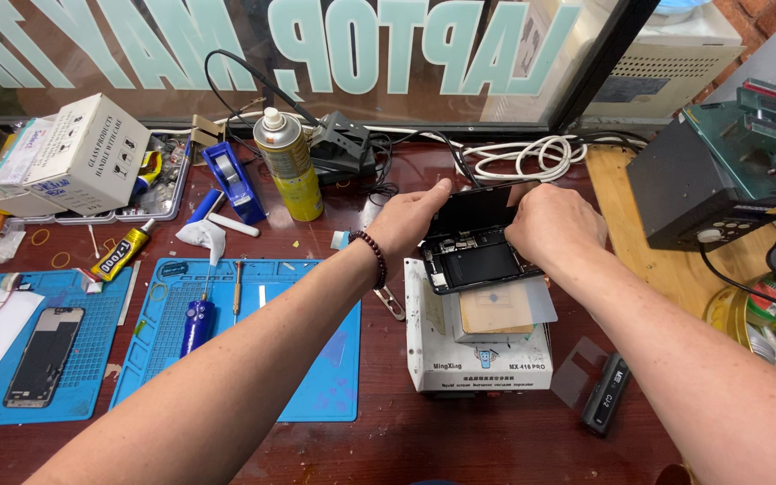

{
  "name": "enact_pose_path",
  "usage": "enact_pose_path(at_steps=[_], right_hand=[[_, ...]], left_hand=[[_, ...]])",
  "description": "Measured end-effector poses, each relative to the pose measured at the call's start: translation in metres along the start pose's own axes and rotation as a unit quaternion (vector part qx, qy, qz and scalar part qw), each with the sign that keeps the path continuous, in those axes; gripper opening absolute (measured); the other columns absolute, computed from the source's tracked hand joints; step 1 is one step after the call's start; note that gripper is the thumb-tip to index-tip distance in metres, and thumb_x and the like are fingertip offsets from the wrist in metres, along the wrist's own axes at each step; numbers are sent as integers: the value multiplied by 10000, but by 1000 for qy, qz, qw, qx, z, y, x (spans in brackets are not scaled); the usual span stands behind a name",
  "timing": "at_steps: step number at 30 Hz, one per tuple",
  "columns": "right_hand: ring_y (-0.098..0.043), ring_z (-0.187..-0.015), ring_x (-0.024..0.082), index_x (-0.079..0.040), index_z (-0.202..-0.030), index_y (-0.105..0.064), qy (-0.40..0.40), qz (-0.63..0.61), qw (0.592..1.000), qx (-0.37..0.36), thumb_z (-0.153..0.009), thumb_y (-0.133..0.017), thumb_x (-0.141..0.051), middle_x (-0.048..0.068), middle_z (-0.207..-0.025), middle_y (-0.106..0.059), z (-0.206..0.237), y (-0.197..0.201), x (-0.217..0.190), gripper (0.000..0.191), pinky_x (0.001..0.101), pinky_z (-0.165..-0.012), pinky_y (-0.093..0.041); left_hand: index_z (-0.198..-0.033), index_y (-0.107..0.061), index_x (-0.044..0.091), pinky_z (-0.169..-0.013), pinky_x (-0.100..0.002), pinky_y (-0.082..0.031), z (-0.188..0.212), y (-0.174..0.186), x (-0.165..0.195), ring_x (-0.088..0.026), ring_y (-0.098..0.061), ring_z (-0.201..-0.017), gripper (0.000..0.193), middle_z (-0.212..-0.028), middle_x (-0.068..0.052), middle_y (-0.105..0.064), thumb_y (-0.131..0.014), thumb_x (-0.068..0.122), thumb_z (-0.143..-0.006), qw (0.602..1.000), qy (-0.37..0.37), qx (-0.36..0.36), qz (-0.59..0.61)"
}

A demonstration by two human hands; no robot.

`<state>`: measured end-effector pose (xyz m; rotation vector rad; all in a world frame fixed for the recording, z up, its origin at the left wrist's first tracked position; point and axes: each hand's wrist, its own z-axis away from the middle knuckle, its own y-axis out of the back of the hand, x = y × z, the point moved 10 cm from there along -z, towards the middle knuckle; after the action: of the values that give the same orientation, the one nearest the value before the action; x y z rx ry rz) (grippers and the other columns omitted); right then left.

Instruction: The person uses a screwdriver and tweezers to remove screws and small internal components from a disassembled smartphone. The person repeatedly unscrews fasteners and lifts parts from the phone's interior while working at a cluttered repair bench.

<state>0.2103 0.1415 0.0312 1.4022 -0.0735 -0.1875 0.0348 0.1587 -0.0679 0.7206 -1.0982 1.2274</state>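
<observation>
An opened smartphone (476, 256) lies on top of a white heating-plate machine (460, 359), its black internals showing and its dark screen panel (473, 209) raised at the far side. My left hand (406, 224), with a bead bracelet at the wrist, grips the left edge of the phone and screen. My right hand (554, 226) holds the right upper edge of the screen panel. A tan square pad (496, 308) lies on the machine below the phone.
Two blue work mats (316, 377) lie at left, one bearing a phone body (42, 355), the other a blue tool (197, 325). Behind stand a yellow spray can (291, 166), a tape dispenser (231, 180), a white box (87, 148) and white cables (532, 157). A black station (711, 189) sits at right.
</observation>
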Motion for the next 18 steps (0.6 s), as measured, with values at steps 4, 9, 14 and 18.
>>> enact_pose_path(at_steps=[4,9,14,18], right_hand=[[-726,-993,313,-280,-1148,-788,4,0,1000,3,-820,-736,-127,109,-1036,-764,-1,6,-5,365,468,-842,-579],[-735,-1004,324,-115,-1064,-797,29,85,996,-22,-813,-772,-161,144,-1035,-769,-4,0,-18,257,450,-829,-591],[-745,-992,335,-72,-1001,-796,78,122,989,4,-811,-756,-144,165,-1024,-772,-5,-3,-32,207,442,-809,-601],[-746,-993,331,-76,-1002,-798,87,128,988,-1,-815,-748,-142,163,-1020,-776,-6,-6,-34,204,442,-801,-606]], left_hand=[[-1227,-714,45,-666,-340,-573,1,1,0,-149,-675,-803,619,-968,-57,-716,-539,568,-944,1000,8,3,-3],[-1227,-713,65,-686,-363,-581,1,-1,-1,-160,-679,-819,609,-982,-61,-720,-526,572,-946,1000,18,2,-4],[-1236,-707,78,-716,-376,-594,0,0,-2,-170,-693,-854,608,-1007,-66,-729,-520,579,-946,1000,22,4,-5],[-1237,-705,58,-736,-396,-600,0,-1,0,-200,-703,-872,623,-1014,-88,-734,-519,580,-953,1000,16,3,-2]])
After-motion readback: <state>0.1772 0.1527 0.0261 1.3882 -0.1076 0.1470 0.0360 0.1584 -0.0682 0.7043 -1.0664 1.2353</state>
